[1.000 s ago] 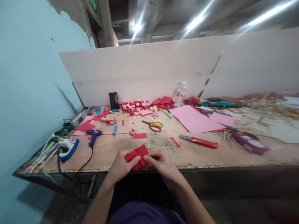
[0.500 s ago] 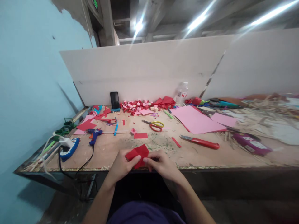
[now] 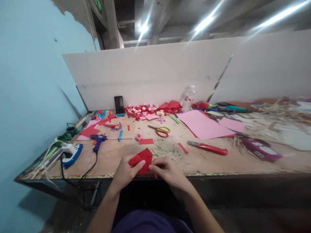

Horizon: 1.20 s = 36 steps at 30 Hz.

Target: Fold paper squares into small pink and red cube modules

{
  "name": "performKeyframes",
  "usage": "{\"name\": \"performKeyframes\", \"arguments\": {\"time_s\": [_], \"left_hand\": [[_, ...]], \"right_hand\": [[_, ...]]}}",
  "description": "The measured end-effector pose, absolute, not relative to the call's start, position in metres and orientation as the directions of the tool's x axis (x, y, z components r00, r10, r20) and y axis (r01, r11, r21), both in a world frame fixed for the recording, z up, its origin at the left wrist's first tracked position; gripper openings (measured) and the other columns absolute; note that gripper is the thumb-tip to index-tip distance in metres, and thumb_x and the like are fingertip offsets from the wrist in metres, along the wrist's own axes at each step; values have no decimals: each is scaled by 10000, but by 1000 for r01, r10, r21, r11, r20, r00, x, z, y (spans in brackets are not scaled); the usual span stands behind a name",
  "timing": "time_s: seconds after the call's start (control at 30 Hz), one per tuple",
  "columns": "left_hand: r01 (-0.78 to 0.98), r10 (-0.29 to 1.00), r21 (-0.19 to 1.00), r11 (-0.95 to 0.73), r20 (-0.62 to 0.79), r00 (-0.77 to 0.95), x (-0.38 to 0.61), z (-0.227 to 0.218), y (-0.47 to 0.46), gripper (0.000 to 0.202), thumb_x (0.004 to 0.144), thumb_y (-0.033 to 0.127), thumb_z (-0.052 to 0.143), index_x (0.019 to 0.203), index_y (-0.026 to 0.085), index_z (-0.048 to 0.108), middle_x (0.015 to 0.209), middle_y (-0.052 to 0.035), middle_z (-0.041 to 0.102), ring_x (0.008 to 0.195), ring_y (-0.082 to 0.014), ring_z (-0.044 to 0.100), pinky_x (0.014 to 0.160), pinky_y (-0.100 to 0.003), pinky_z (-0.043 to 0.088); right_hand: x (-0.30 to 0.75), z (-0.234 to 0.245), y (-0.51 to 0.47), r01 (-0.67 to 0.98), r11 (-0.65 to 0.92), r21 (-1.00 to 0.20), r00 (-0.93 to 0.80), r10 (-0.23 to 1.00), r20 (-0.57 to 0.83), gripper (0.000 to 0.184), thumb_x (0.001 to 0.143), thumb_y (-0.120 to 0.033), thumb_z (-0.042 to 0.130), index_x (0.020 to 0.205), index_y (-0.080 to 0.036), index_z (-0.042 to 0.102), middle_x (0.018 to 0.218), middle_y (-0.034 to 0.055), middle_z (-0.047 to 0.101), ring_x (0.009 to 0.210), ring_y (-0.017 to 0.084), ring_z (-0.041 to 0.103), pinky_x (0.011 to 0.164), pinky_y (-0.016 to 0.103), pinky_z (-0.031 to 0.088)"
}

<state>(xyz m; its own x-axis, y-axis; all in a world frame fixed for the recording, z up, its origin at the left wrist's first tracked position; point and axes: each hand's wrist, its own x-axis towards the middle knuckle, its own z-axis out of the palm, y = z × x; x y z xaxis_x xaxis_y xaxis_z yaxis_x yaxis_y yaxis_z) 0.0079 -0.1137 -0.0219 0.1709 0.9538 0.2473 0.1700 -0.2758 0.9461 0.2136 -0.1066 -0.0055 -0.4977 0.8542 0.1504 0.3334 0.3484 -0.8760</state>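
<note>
Head view: creased red paper (image 3: pixel 143 158) between both hands (image 3: pixel 124 171), scissors (image 3: pixel 156 128) beyond.

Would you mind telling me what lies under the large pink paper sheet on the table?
Red paper shows past the large pink sheet at its upper right and lower left edges; how far it reaches underneath, and anything else there, is hidden.

Bench (image 3: pixel 114 149): pale wood top, front edge frayed; green specks (image 3: pixel 167 150) scattered mid-surface. Middle: 1 pink cube (image 3: pixel 138 137) just beside 1 red paper rectangle (image 3: pixel 146 141); scissors (image 3: pixel 156 128) behind them, yellow and red handles. Right: narrow red strip (image 3: pixel 183 148), red-handled knife (image 3: pixel 213 149), large pink sheet (image 3: pixel 205 124), purple pack (image 3: pixel 261 149). Left: blue glue gun (image 3: pixel 97 139), blue-and-white power strip (image 3: pixel 73 157). Rear: heap of small red and pink cubes (image 3: pixel 141 111); clear bottle (image 3: pixel 189 97), upright.
</note>
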Motion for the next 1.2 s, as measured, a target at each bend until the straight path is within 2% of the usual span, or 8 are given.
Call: {"name": "performKeyframes", "arguments": {"time_s": [0.3,0.6,0.8,1.1,1.2], "left_hand": [[154,958,951,-267,245,146,7,-25,-113,312,890,418,692,778,127,691,715,-27,681,654,-145,571,636,-230,479],[169,962,951,-259,238,135,7,-27,-112,315,879,415,701,751,128,670,685,-16,642,638,-138,546,611,-227,458],[157,960,951,-265,244,139,7,-26,-113,316,886,427,691,782,130,698,699,-18,664,645,-145,562,633,-232,472],[190,952,943,-275,240,189,7,-25,-113,317,898,419,676,788,122,696,710,-26,668,638,-143,555,619,-230,457],[181,952,943,-278,245,185,7,-24,-113,319,895,422,677,797,120,710,720,-33,681,640,-149,567,621,-233,464]], "right_hand": [[212,-6,-109,355,315,-880,-497,861,108,292,955,-333,610,753,-145,706,614,9,633,573,139,549,564,253,386],[212,-7,-108,367,354,-860,-486,862,147,335,965,-312,586,682,-156,670,599,6,622,578,140,545,586,262,393],[213,-7,-109,368,345,-863,-490,861,135,290,960,-335,605,747,-159,696,631,5,638,594,146,555,583,262,390],[212,-8,-109,382,391,-838,-491,854,175,366,964,-268,588,614,-163,611,568,-6,589,568,135,530,599,263,385],[212,-8,-110,380,382,-842,-485,858,171,355,964,-275,593,629,-163,626,565,-10,587,559,133,516,585,263,375]]}}
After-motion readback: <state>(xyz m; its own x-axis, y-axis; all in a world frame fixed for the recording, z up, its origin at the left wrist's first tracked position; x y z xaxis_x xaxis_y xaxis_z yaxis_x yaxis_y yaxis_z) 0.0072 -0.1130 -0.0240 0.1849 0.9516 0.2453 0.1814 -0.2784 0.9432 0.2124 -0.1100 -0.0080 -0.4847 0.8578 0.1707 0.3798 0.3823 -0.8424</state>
